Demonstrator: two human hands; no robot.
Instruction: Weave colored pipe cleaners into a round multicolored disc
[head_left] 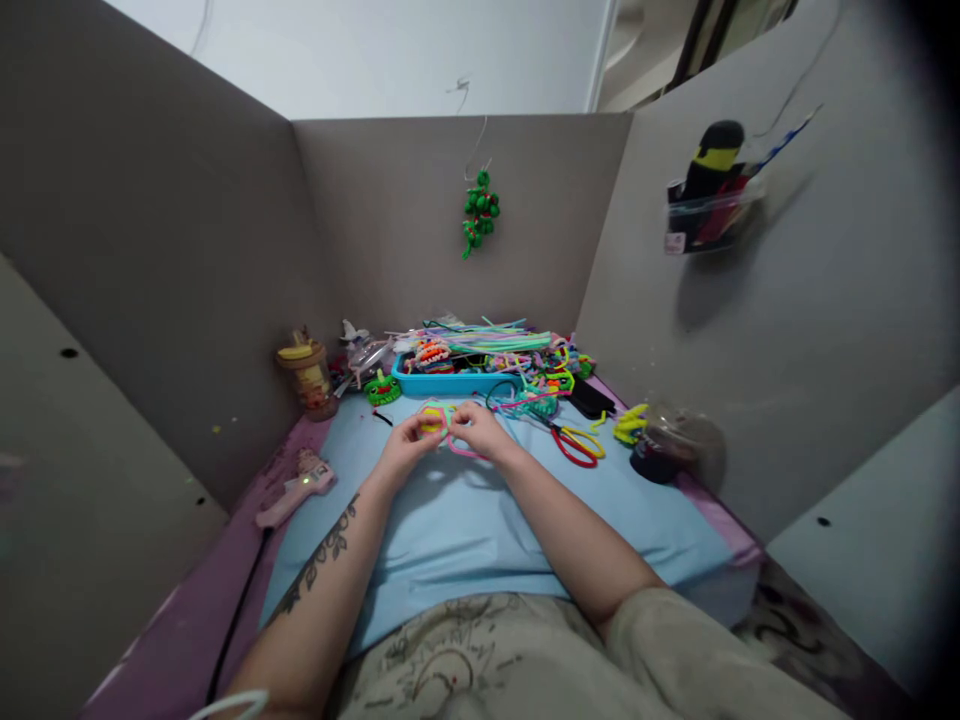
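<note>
Both my hands meet over the light blue cloth [480, 520] and hold a small bent shape of pipe cleaners [444, 424], yellow and green on top with a pink loop below. My left hand [405, 445] pinches its left side. My right hand [477, 428] pinches its right side, with the pink loop under the fingers. Just beyond the hands stands a blue tray [442, 383] piled with several coloured pipe cleaners.
Red and yellow scissors [577, 442] lie right of my hands. A dark jar with a clear lid [664, 450] sits further right. A pink glue gun [296, 488] lies at the left, a yellow-lidded jar [306, 375] behind it. Grey partition walls [180, 280] enclose the desk; a green ornament [480, 212] hangs at the back.
</note>
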